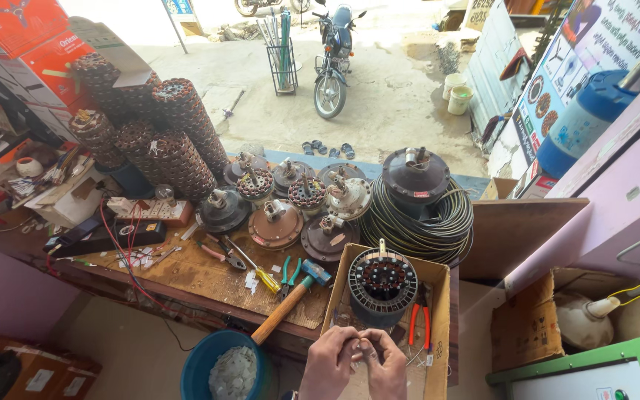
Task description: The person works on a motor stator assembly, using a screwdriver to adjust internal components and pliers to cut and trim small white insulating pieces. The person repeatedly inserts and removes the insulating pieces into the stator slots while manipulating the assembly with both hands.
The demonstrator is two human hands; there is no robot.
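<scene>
both hands sit low in view, wrists cut off by the bottom edge. left hand (329, 363) and right hand (384, 367) are pressed together, fingertips meeting over something tiny; what it is can't be made out, and whether either grip is clamped on it can't be told. they hover over the near end of an open cardboard box (438, 326)

inside that box, just past the hands, stands a stator (382, 284), round, with dark windings and a copper-toned ring. red-handled pliers (420, 320) lie beside it along the box's right wall

the tabletop (194, 270) is worn, scuffed wood, crowded. a hammer (290, 300) lies with its wooden handle hanging off the near edge, a yellow-handled screwdriver (257, 272) and green-handled pliers (288, 272) next to it. behind them sits a cluster of brown and grey fan motors (275, 224), and a coil of black cable (420, 218) with a dark motor housing on top. tall stacks of wound stators (175, 137) rise at the back left

below the tabletop edge, a blue bucket (201, 363) holds pale scraps, its lower part out of view. the room opens onto a sunlit concrete yard with a parked motorbike (332, 63). pink wall on the right, a green-topped machine (601, 370) cut off in the corner
</scene>
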